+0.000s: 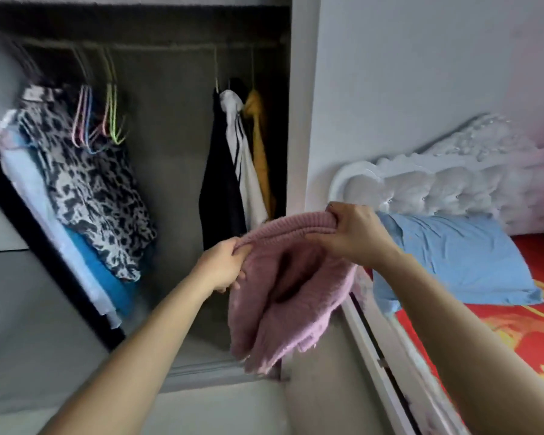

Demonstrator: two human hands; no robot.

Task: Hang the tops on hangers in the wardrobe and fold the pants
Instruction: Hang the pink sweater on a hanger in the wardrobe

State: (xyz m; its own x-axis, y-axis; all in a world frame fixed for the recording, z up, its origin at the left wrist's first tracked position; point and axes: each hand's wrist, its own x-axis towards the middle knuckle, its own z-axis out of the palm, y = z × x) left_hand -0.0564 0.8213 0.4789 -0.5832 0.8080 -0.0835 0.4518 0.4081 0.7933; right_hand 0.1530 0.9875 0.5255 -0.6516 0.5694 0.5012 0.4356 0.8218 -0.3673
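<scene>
The pink knit top (283, 296) hangs in the air in front of the open wardrobe (170, 171), resting on nothing. Both hands have a grip clamped on its ribbed edge. The left hand (225, 266) pinches the lower left end and the right hand (357, 233) pinches the higher right end, so the stretched edge slants up to the right. The body of the top droops below it, with a dark opening between the layers.

The empty hangers (99, 120) hang up and to the left of the top, near the wardrobe's left side. The left hand is nearer to them, so it is probably the one to let go and reach. On the right side of the rail hang a black garment (220, 183), a white striped one (239, 146) and a yellow one (259, 146).

Blur smears the rail and the hanger hooks. The sleeves cannot be made out, nor whether the ribbed edge is a hem or a neck. The fingertips are buried in the knit. No pants are in view.
</scene>
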